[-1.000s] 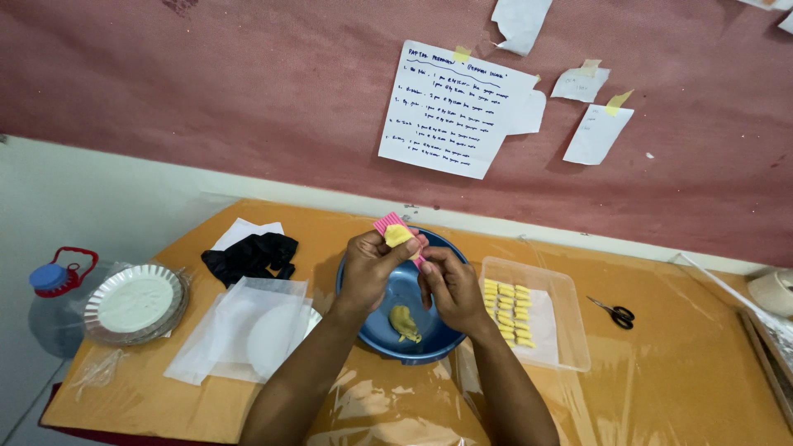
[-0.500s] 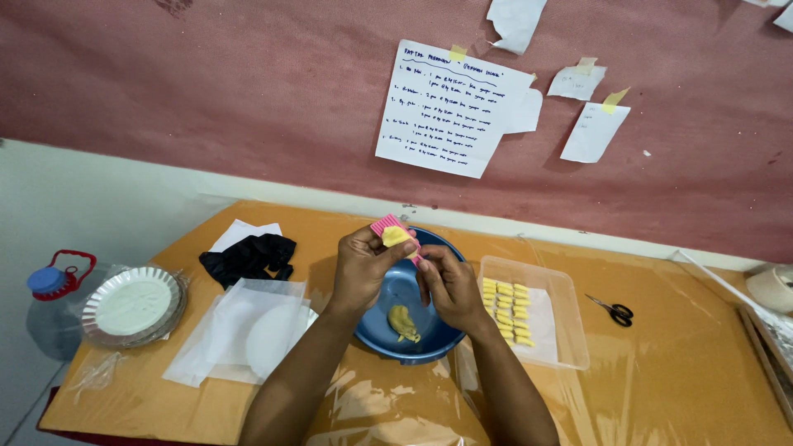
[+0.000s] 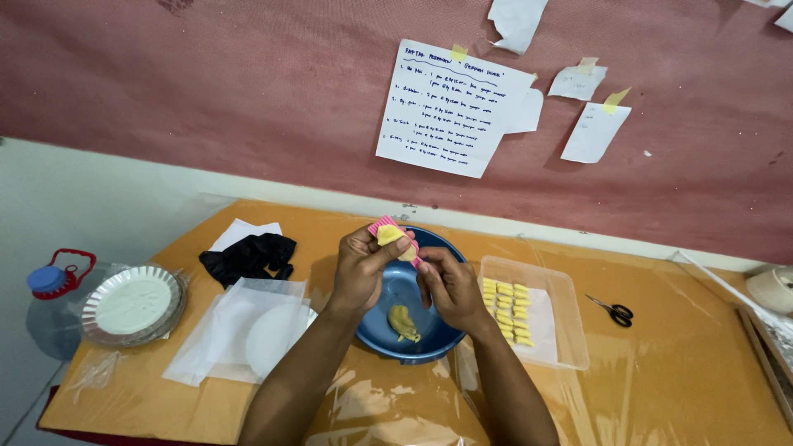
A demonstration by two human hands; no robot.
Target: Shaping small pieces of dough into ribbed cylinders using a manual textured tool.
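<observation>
A pink ridged board (image 3: 388, 229) is held up in the left hand (image 3: 360, 271) over the far rim of a blue bowl (image 3: 429, 339), which sits near the middle of the bench (image 3: 661, 396). A small yellow dough piece (image 3: 391, 236) is pressed onto the board under the left thumb, and the right hand (image 3: 450, 285) is closed on the board's lower end just beside it.

The dough could slip off the ridges if the thumb pressure is uneven; it would probably drop into the bowl, onto the dough lump (image 3: 402, 321) lying there. Too hard a press could smear the piece flat or stick it in the grooves. A tilt of the board toward the far edge could send the piece onto the bench instead.

The left grip is narrow, fingers wrapped behind the board and the thumb on the dough. The right grip is also narrow, a pinch of fingertips on the board; whether the dough is touched by it cannot be told.

Shaped yellow pieces (image 3: 505, 310) are laid in rows in a clear tray (image 3: 570, 339) right of the bowl. Scissors (image 3: 613, 310) lie beyond the tray, toward the right edge.
</observation>
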